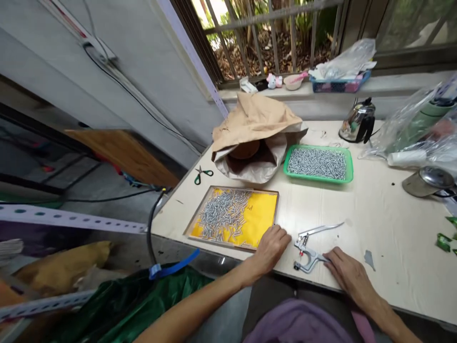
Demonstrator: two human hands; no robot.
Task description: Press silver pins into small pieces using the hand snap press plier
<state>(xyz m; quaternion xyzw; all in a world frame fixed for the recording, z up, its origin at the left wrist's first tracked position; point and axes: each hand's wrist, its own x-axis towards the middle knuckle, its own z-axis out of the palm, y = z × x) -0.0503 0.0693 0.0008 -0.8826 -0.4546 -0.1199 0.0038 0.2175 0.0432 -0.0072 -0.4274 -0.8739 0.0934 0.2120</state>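
Note:
Curled on the table edge, my left hand (272, 247) is closed beside the near right corner of a shallow tray (276, 207). Whatever its fingers may hold is hidden. A yellow sheet (262, 216) lines the tray, and many small silvery metal pins (223, 212) lie heaped over its left part. My right hand (348, 271) grips the lower handle of metal snap pliers (310, 261) between thumb and fingers. The pliers rest on the table with their handles spread and the jaw facing left.
A green basin (317, 179) full of similar metal pieces stands behind the pliers. Left of it slumps a brown paper sack (259, 116). Small scissors (203, 174) lie at the left edge. Kettle (357, 121), metal pot (426, 182) and plastic-wrapped bottle (416, 124) stand right.

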